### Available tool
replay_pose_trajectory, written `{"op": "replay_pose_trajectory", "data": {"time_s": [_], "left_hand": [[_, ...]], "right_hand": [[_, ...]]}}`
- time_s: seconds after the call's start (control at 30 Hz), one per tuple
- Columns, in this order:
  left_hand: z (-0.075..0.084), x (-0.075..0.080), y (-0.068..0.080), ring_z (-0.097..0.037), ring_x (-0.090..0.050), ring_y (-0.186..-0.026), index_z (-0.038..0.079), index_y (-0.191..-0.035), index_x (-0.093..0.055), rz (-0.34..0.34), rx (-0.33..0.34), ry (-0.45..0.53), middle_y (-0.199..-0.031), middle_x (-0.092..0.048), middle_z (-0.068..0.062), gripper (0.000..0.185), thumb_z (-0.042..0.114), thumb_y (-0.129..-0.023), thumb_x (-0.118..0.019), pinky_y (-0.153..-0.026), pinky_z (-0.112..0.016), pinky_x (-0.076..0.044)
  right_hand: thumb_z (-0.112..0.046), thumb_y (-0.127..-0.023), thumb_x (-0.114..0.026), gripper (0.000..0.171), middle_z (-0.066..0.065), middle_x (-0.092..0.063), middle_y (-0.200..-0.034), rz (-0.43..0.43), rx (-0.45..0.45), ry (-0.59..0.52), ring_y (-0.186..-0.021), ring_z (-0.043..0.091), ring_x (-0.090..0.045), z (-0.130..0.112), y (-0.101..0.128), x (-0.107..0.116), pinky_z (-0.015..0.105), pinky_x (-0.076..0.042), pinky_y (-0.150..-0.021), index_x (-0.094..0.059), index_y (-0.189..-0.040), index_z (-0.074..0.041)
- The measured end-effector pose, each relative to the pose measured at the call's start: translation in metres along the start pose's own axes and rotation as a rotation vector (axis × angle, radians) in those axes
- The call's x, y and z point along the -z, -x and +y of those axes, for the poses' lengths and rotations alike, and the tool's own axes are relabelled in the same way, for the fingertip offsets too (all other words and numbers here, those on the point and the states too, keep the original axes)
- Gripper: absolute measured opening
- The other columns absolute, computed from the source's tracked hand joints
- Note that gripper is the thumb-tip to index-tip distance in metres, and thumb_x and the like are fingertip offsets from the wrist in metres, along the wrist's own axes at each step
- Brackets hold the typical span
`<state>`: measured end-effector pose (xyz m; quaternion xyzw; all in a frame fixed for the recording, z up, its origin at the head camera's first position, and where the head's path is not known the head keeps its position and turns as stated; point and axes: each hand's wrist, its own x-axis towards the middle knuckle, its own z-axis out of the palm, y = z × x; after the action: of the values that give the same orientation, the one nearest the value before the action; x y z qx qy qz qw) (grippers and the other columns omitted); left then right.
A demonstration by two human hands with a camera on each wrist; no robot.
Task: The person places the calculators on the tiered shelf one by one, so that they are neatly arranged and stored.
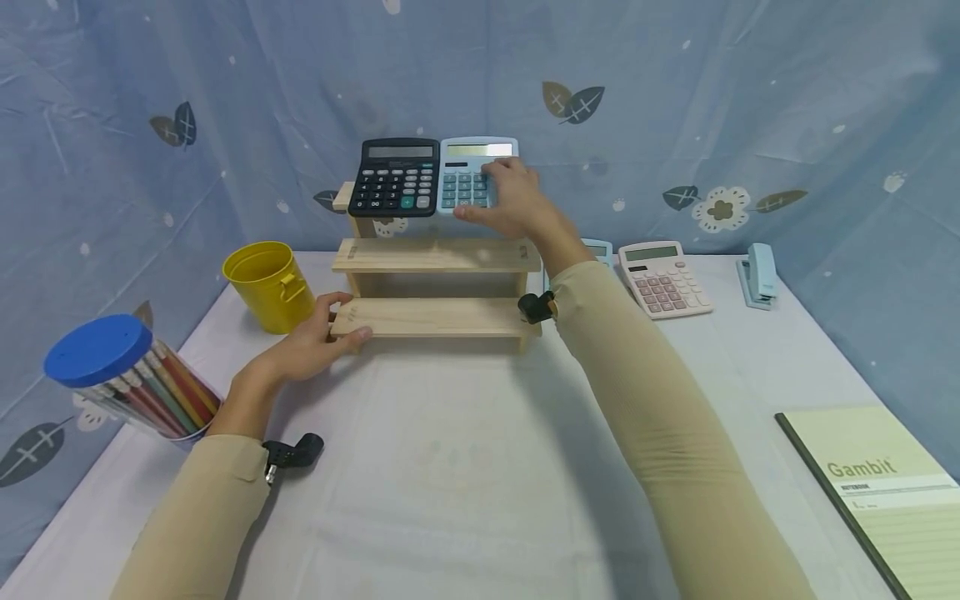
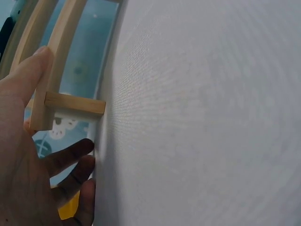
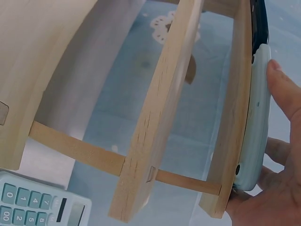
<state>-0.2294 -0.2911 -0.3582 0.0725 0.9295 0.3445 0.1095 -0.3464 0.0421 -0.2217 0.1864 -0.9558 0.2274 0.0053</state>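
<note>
My right hand [image 1: 513,200] grips the light blue calculator [image 1: 472,175] on the top step of the wooden rack [image 1: 435,287], at the far middle of the table [image 1: 465,467], fingers over its keys and thumb curled at its near edge. It sits just right of the black calculator [image 1: 396,177], touching it. I judge it light, rigid and smooth plastic, so it could slip; holding it by the edges suits it best. My left hand [image 1: 318,337] holds the near left end of the rack's lowest step, thumb on top, fingers curled round.
</note>
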Motion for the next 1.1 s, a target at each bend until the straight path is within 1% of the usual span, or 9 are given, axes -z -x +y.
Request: {"op": "replay_pose_trajectory", "data": {"time_s": [0.13,0.27,0.47,0.6,0.73,0.87,1.0,1.1], "left_hand": [[0.001,-0.001,-0.001,-0.044,-0.045,-0.134,0.019,-0.16,-0.005,0.0,-0.006,0.005,-0.149,-0.041,-0.031,0.09,0.062,-0.1,-0.055,-0.112,-0.063,-0.035],[0.002,-0.001,0.0,-0.044,-0.044,-0.135,0.02,-0.16,-0.004,-0.003,0.007,0.004,-0.151,-0.039,-0.032,0.091,0.064,-0.099,-0.055,-0.113,-0.063,-0.034],[0.002,0.0,-0.001,-0.045,-0.041,-0.139,0.023,-0.161,-0.003,-0.007,0.033,0.004,-0.155,-0.035,-0.031,0.094,0.069,-0.097,-0.054,-0.115,-0.065,-0.032],[0.001,0.0,-0.001,-0.044,-0.041,-0.138,0.022,-0.161,-0.003,-0.006,0.032,0.007,-0.155,-0.036,-0.031,0.094,0.068,-0.097,-0.054,-0.116,-0.064,-0.032],[0.0,0.001,0.0,-0.044,-0.041,-0.138,0.023,-0.161,-0.003,-0.005,0.033,0.007,-0.154,-0.037,-0.031,0.093,0.067,-0.098,-0.054,-0.115,-0.064,-0.032],[0.001,0.001,-0.002,-0.044,-0.042,-0.138,0.023,-0.16,-0.004,0.001,0.023,0.007,-0.153,-0.037,-0.03,0.091,0.067,-0.098,-0.054,-0.115,-0.064,-0.031],[0.001,0.001,-0.003,-0.043,-0.043,-0.137,0.022,-0.16,-0.004,-0.002,0.006,0.009,-0.153,-0.037,-0.03,0.09,0.065,-0.099,-0.055,-0.116,-0.063,-0.032],[0.001,0.001,-0.002,-0.042,-0.043,-0.136,0.023,-0.159,-0.004,-0.006,0.017,0.011,-0.152,-0.038,-0.029,0.089,0.064,-0.099,-0.055,-0.115,-0.062,-0.033]], "right_hand": [[-0.064,-0.095,-0.062,0.095,0.009,-0.008,-0.172,-0.004,0.009,0.01,-0.156,0.034,-0.012,0.002,0.001,-0.001,0.053,-0.022,-0.125,-0.021,-0.165,-0.014],[-0.064,-0.095,-0.06,0.095,0.01,-0.006,-0.172,-0.018,0.022,0.012,-0.157,0.035,-0.01,0.003,0.001,0.0,0.054,-0.021,-0.125,-0.019,-0.165,-0.014],[-0.06,-0.097,-0.06,0.093,0.013,-0.007,-0.171,-0.025,0.048,0.013,-0.156,0.038,-0.011,0.003,-0.001,0.003,0.055,-0.021,-0.125,-0.019,-0.165,-0.012],[-0.062,-0.097,-0.058,0.093,0.011,-0.002,-0.172,-0.024,0.04,-0.011,-0.157,0.036,-0.008,0.004,0.0,0.002,0.056,-0.021,-0.125,-0.015,-0.165,-0.016],[-0.062,-0.097,-0.057,0.092,0.008,0.003,-0.172,0.0,0.044,-0.056,-0.158,0.034,-0.003,0.005,0.003,0.0,0.057,-0.02,-0.125,-0.013,-0.166,-0.02],[-0.059,-0.098,-0.058,0.089,0.008,0.001,-0.172,0.028,0.072,-0.069,-0.158,0.033,0.002,0.009,0.009,0.002,0.059,-0.017,-0.125,-0.016,-0.165,-0.02],[-0.056,-0.098,-0.06,0.088,0.009,0.0,-0.172,0.022,0.124,-0.042,-0.158,0.035,0.006,0.016,0.017,0.004,0.061,-0.015,-0.124,-0.016,-0.165,-0.019],[-0.055,-0.098,-0.061,0.089,0.012,-0.002,-0.172,0.012,0.184,-0.013,-0.157,0.038,0.003,0.022,0.022,0.005,0.062,-0.016,-0.124,-0.016,-0.165,-0.018]]}}
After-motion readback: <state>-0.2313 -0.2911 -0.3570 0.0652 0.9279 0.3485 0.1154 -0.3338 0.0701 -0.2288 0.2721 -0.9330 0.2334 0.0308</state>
